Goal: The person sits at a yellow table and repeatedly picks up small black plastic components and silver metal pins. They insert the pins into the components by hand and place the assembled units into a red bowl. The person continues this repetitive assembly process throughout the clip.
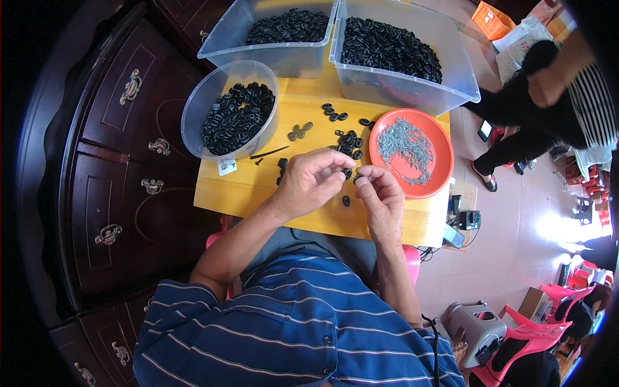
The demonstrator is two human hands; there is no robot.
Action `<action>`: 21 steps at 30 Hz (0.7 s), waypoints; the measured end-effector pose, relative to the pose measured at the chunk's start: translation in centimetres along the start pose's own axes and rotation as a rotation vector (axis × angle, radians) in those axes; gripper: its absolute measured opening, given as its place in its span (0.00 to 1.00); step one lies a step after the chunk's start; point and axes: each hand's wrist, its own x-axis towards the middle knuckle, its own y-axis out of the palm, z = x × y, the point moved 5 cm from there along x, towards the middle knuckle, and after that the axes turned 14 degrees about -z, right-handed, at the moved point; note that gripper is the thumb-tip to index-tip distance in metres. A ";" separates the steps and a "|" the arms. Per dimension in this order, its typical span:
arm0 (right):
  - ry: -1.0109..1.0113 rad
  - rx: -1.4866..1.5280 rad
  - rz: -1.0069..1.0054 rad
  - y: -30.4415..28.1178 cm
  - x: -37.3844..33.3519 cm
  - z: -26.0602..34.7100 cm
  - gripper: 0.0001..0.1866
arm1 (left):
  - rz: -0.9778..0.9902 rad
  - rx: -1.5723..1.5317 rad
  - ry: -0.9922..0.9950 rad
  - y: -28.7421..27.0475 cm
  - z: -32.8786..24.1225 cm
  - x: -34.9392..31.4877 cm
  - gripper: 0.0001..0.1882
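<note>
The black oval piece (347,173) is at the fingertips of your left hand (308,184), over the near half of the table, where your thumb and forefinger pinch it. Facing it, just beside, your right hand (383,201) has its thumb and forefinger narrowed on a small dark part (358,176), mostly hidden by your fingers.

Under your hands is a yellow wooden tabletop (219,191). One loose oval (346,201) lies between you and your fingertips; beyond them is a black cluster (349,143), and farther left some greyish ovals (298,133). Near your left hand lies a thin black stick (269,152).

To the right, a red plate (445,164) holds many small silvery pieces (405,145). To the left stands a round clear tub (193,126) of black pieces, and along the far edge two rectangular clear bins, the left one (284,62) and the right one (419,93), hold more.

Around the table, a dark wooden cabinet (129,161) with ornate handles fills your left. On your right, the pale tiled floor (506,238) carries an orange crate (492,20), a person in dark trousers (538,122), a grey stool (476,326) and a pink chair (532,342).
</note>
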 end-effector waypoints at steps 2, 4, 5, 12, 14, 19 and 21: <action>0.002 0.001 0.000 0.0 0.0 0.1 0.09 | -0.001 -0.017 -0.012 0.1 0.0 0.0 0.11; 0.005 0.007 0.002 0.0 0.0 0.0 0.08 | 0.007 -0.027 -0.008 0.1 0.0 0.0 0.11; 0.006 0.010 0.003 0.0 0.0 0.0 0.08 | 0.015 -0.027 0.000 0.2 0.3 -0.1 0.12; 0.016 0.010 0.003 0.1 0.0 -0.2 0.08 | 0.044 0.039 0.069 0.3 -0.4 0.0 0.13; 0.029 0.008 -0.001 0.0 0.1 -0.3 0.08 | 0.042 0.083 0.122 0.4 -0.9 0.2 0.13; 0.094 0.010 0.049 0.0 0.3 -0.3 0.07 | 0.117 0.149 0.290 0.6 -1.9 0.8 0.14; 0.120 0.028 0.075 -0.2 0.5 -0.6 0.07 | 0.156 0.167 0.328 0.7 -1.8 0.9 0.15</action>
